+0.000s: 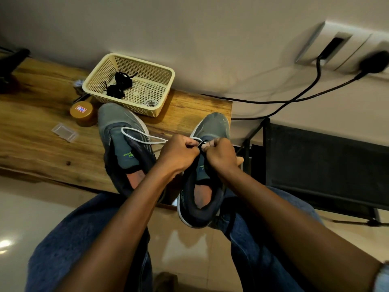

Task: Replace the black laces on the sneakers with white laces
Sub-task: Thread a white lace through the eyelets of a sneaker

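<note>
Both hands, left [179,151] and right [221,153], pinch the white lace [139,137] at the right sneaker [208,131] on the tabletop [42,131]; a hard pull (its loop lies on the left sneaker [117,131]) may drag it out of the eyelet.

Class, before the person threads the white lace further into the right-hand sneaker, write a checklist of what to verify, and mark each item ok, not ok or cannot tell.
1. Black laces out of the way: ok, the black laces lie in the basket.
2. White lace in hand: ok, the white lace runs from the left sneaker to the left hand.
3. Both hands at the eyelets of the right sneaker: ok, the right hand meets the left there.
4. Lace tip through an eyelet: cannot tell, the fingers hide it.
5. Sneakers steady on the table: cannot tell, the heels overhang its edge.
</note>
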A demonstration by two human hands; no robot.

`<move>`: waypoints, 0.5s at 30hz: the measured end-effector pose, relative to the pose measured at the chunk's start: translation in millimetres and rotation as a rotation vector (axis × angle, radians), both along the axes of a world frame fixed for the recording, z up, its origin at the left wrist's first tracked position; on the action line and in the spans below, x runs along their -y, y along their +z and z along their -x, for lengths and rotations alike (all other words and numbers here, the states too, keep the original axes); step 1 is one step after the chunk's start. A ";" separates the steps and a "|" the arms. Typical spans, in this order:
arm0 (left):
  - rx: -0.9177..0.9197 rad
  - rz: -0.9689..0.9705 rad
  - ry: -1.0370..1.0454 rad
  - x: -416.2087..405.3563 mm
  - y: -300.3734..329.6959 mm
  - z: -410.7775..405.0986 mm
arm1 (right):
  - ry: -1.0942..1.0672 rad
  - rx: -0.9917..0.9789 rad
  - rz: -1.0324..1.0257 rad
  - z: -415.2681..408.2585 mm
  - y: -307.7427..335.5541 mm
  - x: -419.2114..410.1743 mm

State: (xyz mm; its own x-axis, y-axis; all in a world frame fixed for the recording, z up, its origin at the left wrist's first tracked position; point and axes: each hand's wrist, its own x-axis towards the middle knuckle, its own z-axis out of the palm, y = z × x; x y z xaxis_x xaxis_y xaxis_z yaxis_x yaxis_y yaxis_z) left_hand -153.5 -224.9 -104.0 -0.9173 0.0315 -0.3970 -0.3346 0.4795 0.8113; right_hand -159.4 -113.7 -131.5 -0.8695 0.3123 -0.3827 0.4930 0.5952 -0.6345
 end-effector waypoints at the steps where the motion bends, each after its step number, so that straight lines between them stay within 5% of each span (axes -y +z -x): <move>1: -0.008 0.015 -0.006 0.3 0.2 0.5 | 0.002 -0.003 -0.002 -0.3 1.8 -0.8; 15: 0.110 -0.096 0.051 3.1 4.8 4.6 | 0.133 -0.183 -0.121 -2.7 13.5 -13.1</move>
State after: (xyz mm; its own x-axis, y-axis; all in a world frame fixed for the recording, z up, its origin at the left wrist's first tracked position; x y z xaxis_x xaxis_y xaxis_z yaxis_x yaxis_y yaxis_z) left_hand -158.1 -228.1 -99.3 -0.8696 0.0286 -0.4929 -0.4463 0.3815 0.8095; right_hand -156.7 -100.5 -118.0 -0.9572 0.2248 -0.1824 0.2894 0.7239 -0.6262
